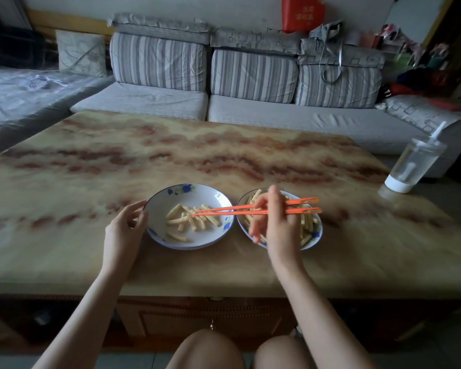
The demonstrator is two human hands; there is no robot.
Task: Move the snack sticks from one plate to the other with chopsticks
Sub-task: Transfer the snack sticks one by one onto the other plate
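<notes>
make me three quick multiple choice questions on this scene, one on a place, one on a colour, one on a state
1. Where is the clear bottle?
A. near the table's right edge
B. between the plates
C. on the sofa

2. What colour are the chopsticks?
A. black
B. orange
C. white

3. What is the left hand doing?
A. resting in the lap
B. lifting the bottle
C. touching the left plate's rim

Answers: 1 A, it stands far right on the table. 2 B, both sticks are bright orange in the right hand. 3 C, its fingers curl at that rim.
</notes>
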